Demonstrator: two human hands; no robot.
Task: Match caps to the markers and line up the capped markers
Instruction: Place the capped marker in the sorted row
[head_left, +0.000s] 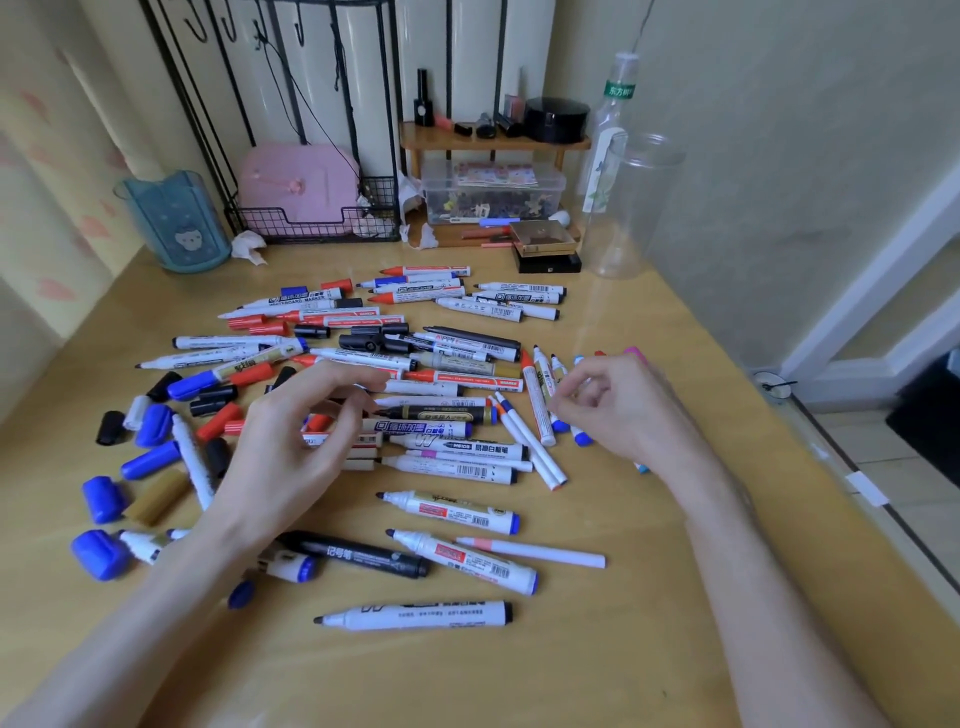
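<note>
Left fingers: the left hand (291, 441) hangs just over the middle of the heap. Its fingers (343, 376) bend in a wide curve with a gap between thumb and first finger, and they hold nothing.
Right fingers: the right hand (623, 410) is over the right side of the heap. Its fingers (576, 387) curl in tight, so thumb and first finger meet. I cannot tell if they pinch anything.
By the right hand: thin white pens with coloured ends (535, 447) lie just beside it, and a pink tip (632, 352) pokes out past the knuckles.
By the left hand: a black and gold marker (441, 414) lies flat, with its tip close to the thumb.
Markers: the big heap of white markers (457, 379) with red, blue and black ends lies all mixed up across the middle of the light wooden surface (649, 649). Many show bare tips.
Caps: loose blue caps (150, 460), black caps (110, 427), red caps (218, 420) and one tan cap (156, 501) lie scattered toward the left edge, beside the left arm.
Near edge: a white marker with a black end (415, 616) lies alone, closest to the near edge. A fat black marker (358, 553) and a thin white pen with a pink band (535, 552) lie just behind it.
Far edge: a teal plastic cup (174, 223) stands near the far left corner. Next come a pink box (298, 187) in a black wire basket (311, 228) and a small wooden shelf (493, 139). A clear bottle (608, 145) and a clear jar (639, 208) stand toward the far right corner.
</note>
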